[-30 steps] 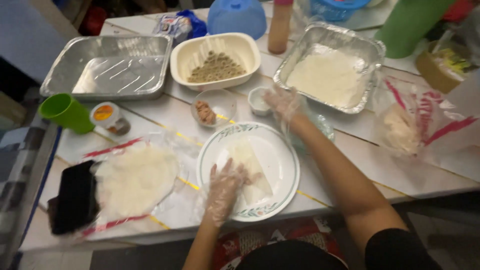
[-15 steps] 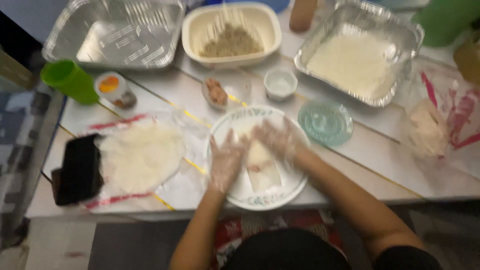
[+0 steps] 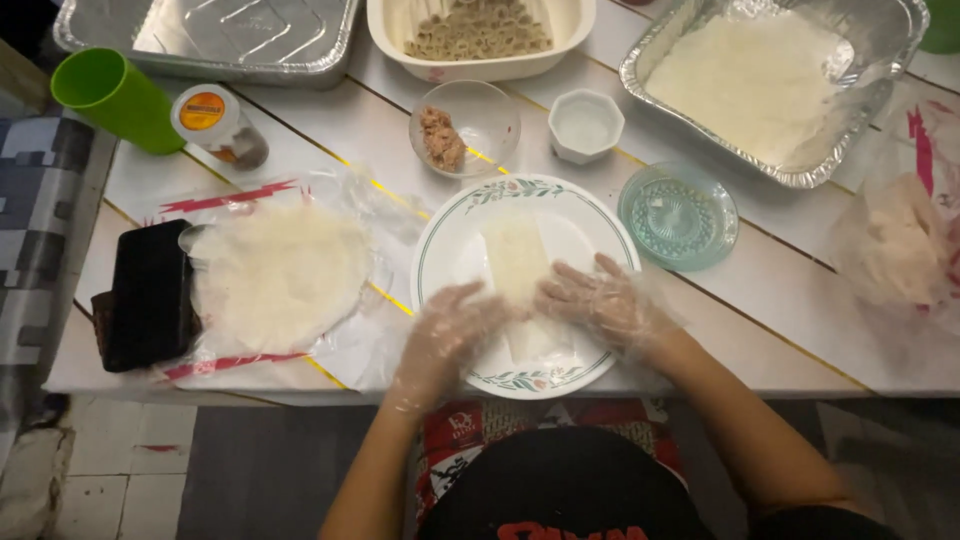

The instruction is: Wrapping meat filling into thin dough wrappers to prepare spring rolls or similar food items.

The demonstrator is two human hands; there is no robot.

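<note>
Head view: both gloved hands are down on the plate (image 3: 452, 262), the left hand (image 3: 447, 335) at its 7 o'clock and the right hand (image 3: 598, 300) at 4 o'clock, fingers spread flat and pressing on a pale wrapper (image 3: 517, 262) folded into a long strip at the plate's middle, gripping nothing. So one wrapper looks folded over but not rolled shut, and by my read plenty is left: a stack of round wrappers (image 3: 280, 275) waits on plastic at 9 o'clock. Containers now: a cream dish (image 3: 480, 40) at 12 o'clock holds brownish filling, a glass bowl (image 3: 490, 115) a small lump of it, a white cup (image 3: 585, 125) clear liquid, the right foil tray (image 3: 770, 80) white stuff, the left foil tray (image 3: 210, 35) looks empty, and the green saucer (image 3: 678, 215) at 3 o'clock looks bare on the counter (image 3: 760, 300).
</note>
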